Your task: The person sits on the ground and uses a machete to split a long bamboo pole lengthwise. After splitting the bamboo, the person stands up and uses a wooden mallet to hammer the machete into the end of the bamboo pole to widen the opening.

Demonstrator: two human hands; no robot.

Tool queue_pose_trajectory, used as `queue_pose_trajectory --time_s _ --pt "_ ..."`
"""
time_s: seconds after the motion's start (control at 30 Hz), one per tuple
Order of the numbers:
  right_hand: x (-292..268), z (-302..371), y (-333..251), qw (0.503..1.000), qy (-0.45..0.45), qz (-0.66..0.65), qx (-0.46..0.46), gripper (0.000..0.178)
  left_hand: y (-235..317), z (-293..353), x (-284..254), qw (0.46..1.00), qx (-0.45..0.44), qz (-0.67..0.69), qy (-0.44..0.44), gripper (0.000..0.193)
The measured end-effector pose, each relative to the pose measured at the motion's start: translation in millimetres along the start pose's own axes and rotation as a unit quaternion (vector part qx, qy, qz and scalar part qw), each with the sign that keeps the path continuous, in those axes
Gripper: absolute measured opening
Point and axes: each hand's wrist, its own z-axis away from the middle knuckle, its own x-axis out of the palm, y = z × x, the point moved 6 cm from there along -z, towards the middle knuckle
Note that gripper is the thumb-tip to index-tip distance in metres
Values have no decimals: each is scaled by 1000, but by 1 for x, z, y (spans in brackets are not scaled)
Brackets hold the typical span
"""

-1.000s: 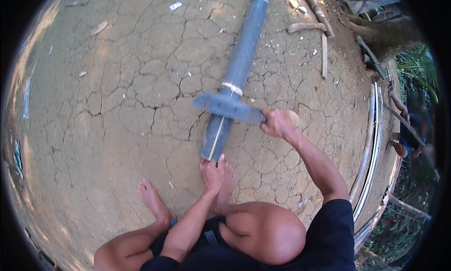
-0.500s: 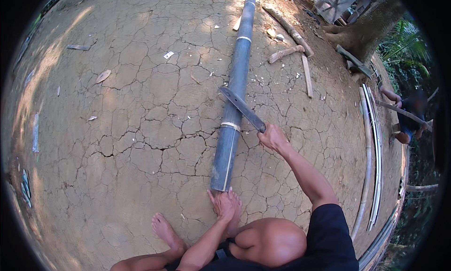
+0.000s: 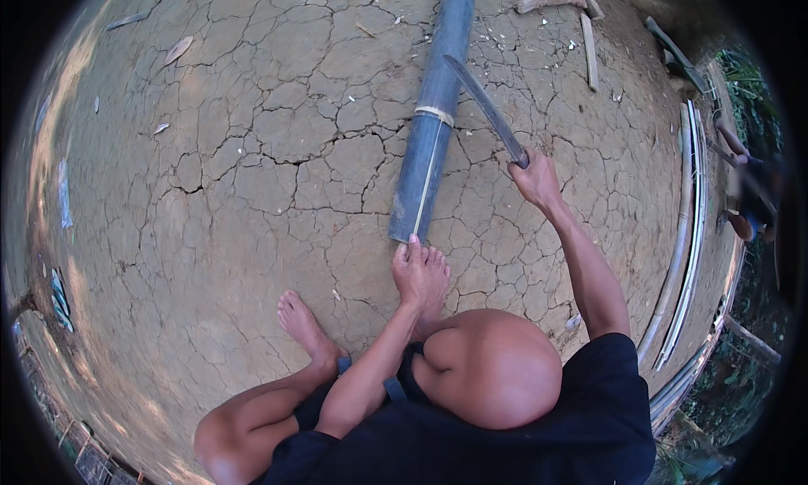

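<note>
A long dark bamboo pole [image 3: 421,165] lies on the ground, running away from me. Its pale node ring [image 3: 435,115] crosses it, and a light split line runs from there to the near end. At that end my left hand [image 3: 411,275] grips the rim, thumb on top beside the line; its other fingers are mostly hidden. My right hand [image 3: 535,180] is closed round the handle of a machete [image 3: 488,106] to the right of the pole. The blade slants up and left, its tip over the pole's right edge; whether it touches cannot be seen.
My bare right foot [image 3: 434,283] is beside the left hand. Wood pieces [image 3: 551,3] lie at far right, with long bamboo strips [image 3: 692,233] nearer. Another person [image 3: 753,186] is at the right edge. Cracked dry earth [image 3: 252,207] surrounds the pole.
The view has shifted, so the pole's near end sits higher. The machete has swung right, from lying across the pole to mostly beside it. My left thumb now rests on the rim.
</note>
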Motion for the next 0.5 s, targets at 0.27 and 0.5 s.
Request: queue_pose_trajectory --time_s 0.27,0.5 --pt "53 43 -43 951 -135 169 -220 33 19 4 11 980 -119 143 68 36" --pt "11 -6 -53 984 -81 104 -123 30 3 -26 -49 945 141 -265 127 32"
